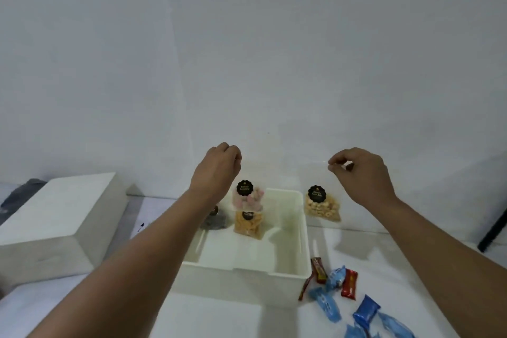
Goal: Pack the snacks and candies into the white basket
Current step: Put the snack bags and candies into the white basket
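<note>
My left hand (pixel 216 170) pinches the pink biscuit bag (pixel 247 199) hanging upright below its fingers, directly above the white basket (pixel 300 250).

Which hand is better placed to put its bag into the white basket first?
Left. The left hand holds the pink-snack bag over the white basket; the right hand holds its nut bag beyond the rim.

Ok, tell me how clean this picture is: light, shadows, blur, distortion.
Head view: soft, even light, no hard glare; faint shadows fall inside the white basket. Wide-angle stretch enlarges both forearms toward the bottom corners. The left hand and right hand look slightly soft. The black labels on the pink-snack bag and the nut bag are blurred, barely legible.
</note>
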